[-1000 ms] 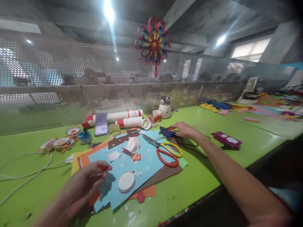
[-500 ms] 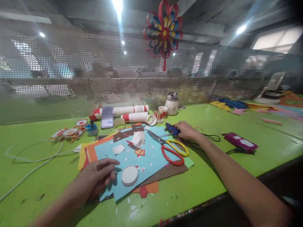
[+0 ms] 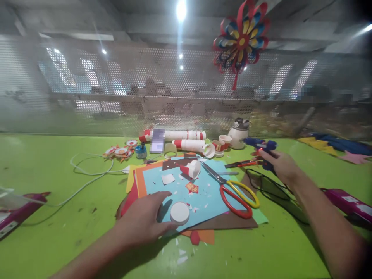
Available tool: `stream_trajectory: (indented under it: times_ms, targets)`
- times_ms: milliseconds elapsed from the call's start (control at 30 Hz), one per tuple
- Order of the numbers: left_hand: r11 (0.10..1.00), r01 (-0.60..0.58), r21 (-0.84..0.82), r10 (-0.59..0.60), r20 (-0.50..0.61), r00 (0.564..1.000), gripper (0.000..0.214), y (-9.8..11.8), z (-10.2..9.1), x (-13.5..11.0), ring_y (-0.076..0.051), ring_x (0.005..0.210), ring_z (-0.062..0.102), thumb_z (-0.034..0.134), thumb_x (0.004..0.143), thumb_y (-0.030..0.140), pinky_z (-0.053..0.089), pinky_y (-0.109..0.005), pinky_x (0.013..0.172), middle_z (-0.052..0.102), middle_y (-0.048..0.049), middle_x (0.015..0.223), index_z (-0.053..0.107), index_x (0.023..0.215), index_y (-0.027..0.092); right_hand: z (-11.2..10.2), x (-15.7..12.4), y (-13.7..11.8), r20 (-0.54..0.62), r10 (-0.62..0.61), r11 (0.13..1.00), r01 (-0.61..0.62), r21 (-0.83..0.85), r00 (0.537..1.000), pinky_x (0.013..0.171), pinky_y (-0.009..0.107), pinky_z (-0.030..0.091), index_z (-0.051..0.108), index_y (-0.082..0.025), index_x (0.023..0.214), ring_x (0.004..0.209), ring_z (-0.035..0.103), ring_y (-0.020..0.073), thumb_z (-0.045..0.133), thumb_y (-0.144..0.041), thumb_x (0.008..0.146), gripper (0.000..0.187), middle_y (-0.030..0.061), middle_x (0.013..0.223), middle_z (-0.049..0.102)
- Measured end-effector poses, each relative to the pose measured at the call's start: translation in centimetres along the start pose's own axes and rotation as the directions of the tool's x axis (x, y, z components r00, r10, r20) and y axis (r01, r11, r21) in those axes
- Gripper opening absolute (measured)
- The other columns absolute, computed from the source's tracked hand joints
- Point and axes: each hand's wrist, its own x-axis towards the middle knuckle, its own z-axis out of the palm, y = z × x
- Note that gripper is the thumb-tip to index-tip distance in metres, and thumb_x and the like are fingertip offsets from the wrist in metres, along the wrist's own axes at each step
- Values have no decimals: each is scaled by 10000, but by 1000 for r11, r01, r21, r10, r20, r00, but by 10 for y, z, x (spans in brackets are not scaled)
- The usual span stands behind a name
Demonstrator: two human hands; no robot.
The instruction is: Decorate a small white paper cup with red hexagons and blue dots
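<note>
My right hand (image 3: 277,164) is wrapped round a blue hot glue gun (image 3: 257,144), raised above the table, its nozzle pointing left and a small red light glowing on it. My left hand (image 3: 147,215) has its fingers apart beside a white round disc (image 3: 179,213), with the thumb by the disc's near edge; whether it touches cannot be told. The disc lies on light blue paper (image 3: 157,180). Scissors (image 3: 225,182) with one red and one yellow handle lie on the right of the sheets. A cut white and red paper cup (image 3: 192,169) rests on its side behind the disc.
Stacked paper cups (image 3: 188,145), a phone (image 3: 157,141), a blue bottle (image 3: 141,151) and a thermos (image 3: 238,133) stand along the back. Orange-handled pliers (image 3: 242,163) lie beneath the glue gun. Purple power strips (image 3: 347,201) and cables flank the work area.
My right hand has lifted the glue gun off the table. My left hand has moved to the disc, with its fingers spread wider. The view has turned left.
</note>
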Motion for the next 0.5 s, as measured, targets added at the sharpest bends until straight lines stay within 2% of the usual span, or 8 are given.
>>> stream_trajectory:
  times_ms: [67, 133, 200, 267, 300, 367, 433, 500]
  targets:
    - [999, -16, 43, 15, 10, 1000, 713, 1, 1, 1, -300, 926, 629, 627, 774, 545, 470, -392, 814, 687, -148, 1098, 527, 1365, 159, -3, -7, -12, -6, -39, 994, 39, 100, 999, 708, 318, 547, 655, -184, 1004, 821, 701, 224, 623, -556, 856, 401, 119, 952, 730]
    - [998, -38, 47, 38, 13, 999, 696, 0, 3, 4, -300, 936, 637, 634, 764, 554, 480, -383, 793, 672, -153, 1169, 546, 1335, 165, -2, -18, -27, 55, -75, 985, 65, 161, 996, 673, 321, 539, 678, -186, 952, 794, 707, 244, 642, -681, 763, 530, 121, 913, 736]
    - [997, -55, 50, 56, -5, 998, 658, -2, 6, 6, -287, 893, 645, 646, 756, 548, 478, -355, 735, 684, -141, 1140, 575, 1292, 173, 1, -31, -43, 172, -97, 982, 67, 175, 980, 691, 325, 537, 708, -177, 888, 770, 704, 245, 677, -722, 692, 580, 123, 876, 739]
    - [996, -70, 54, 70, -14, 997, 620, -3, 8, 7, -262, 818, 645, 638, 766, 551, 461, -324, 673, 703, -123, 1034, 596, 1251, 168, 8, -44, -60, 314, -87, 989, 45, 138, 945, 640, 310, 525, 735, -155, 788, 718, 690, 235, 740, -651, 682, 506, 128, 791, 734]
    - [997, -65, 44, 65, -9, 998, 621, -4, 9, 8, -255, 796, 641, 640, 763, 557, 449, -315, 653, 703, -114, 999, 593, 1246, 171, 13, -51, -69, 403, -81, 994, 45, 97, 911, 605, 297, 511, 745, -148, 754, 693, 679, 227, 771, -605, 677, 465, 126, 751, 729]
    - [998, -54, 19, 54, 4, 999, 600, -6, 11, 9, -246, 777, 629, 632, 764, 568, 428, -306, 634, 698, -95, 959, 592, 1229, 191, 24, -61, -86, 631, -151, 980, 197, -3, 761, 629, 295, 518, 769, -159, 818, 718, 663, 215, 713, -621, 735, 473, 118, 786, 738]
    - [998, -57, -5, 57, 20, 998, 569, -8, 13, 10, -237, 770, 616, 637, 758, 574, 414, -301, 629, 692, -84, 940, 605, 1183, 196, 37, -70, -99, 756, -185, 942, 333, -47, 628, 693, 305, 531, 770, -174, 857, 778, 656, 211, 643, -599, 812, 446, 108, 871, 738]
    - [998, -63, -25, 64, 27, 998, 537, -10, 14, 11, -223, 757, 605, 637, 766, 565, 402, -292, 619, 689, -78, 937, 606, 1156, 197, 47, -76, -108, 782, -202, 909, 411, -74, 589, 630, 286, 523, 747, -172, 780, 695, 638, 187, 613, -593, 834, 444, 80, 781, 714]
